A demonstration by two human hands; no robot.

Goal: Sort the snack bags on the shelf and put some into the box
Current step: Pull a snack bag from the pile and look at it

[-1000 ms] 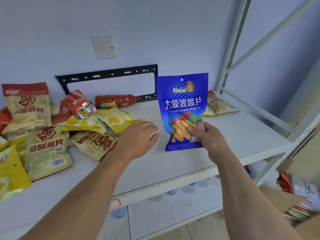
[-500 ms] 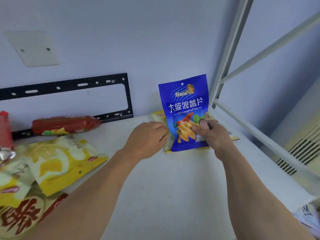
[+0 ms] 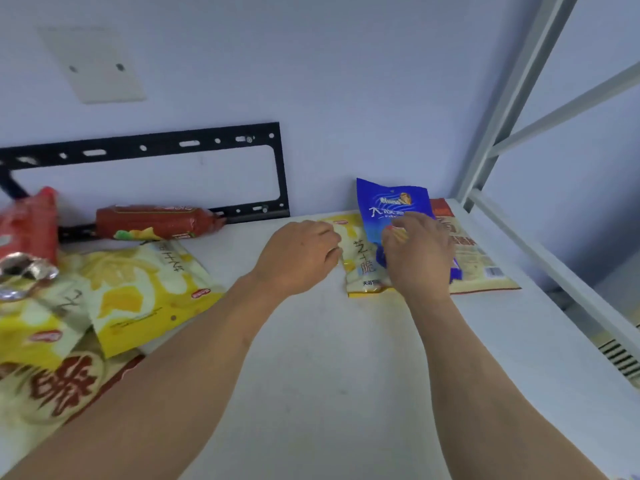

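Note:
A blue snack bag point(image 3: 394, 206) leans back over two flat bags at the shelf's far right corner. My right hand point(image 3: 417, 254) covers its lower half and grips it. Under it lie a yellow-and-white bag point(image 3: 360, 258) and a beige bag with a red top point(image 3: 474, 261). My left hand point(image 3: 301, 254) rests on the left edge of the yellow-and-white bag, fingers curled; whether it pinches the bag is unclear. The white shelf point(image 3: 311, 358) carries everything. No box is in view.
A pile of yellow, beige and red snack bags point(image 3: 131, 292) fills the left side. A long red pack point(image 3: 156, 223) lies against the back wall under a black wall bracket point(image 3: 173, 147). The shelf's white upright post point(image 3: 512, 98) and side rails close off the right.
My right hand has lowered the blue bag from upright down onto the two bags in the far right corner. My left hand followed to that pile. The view moved closer and rightward.

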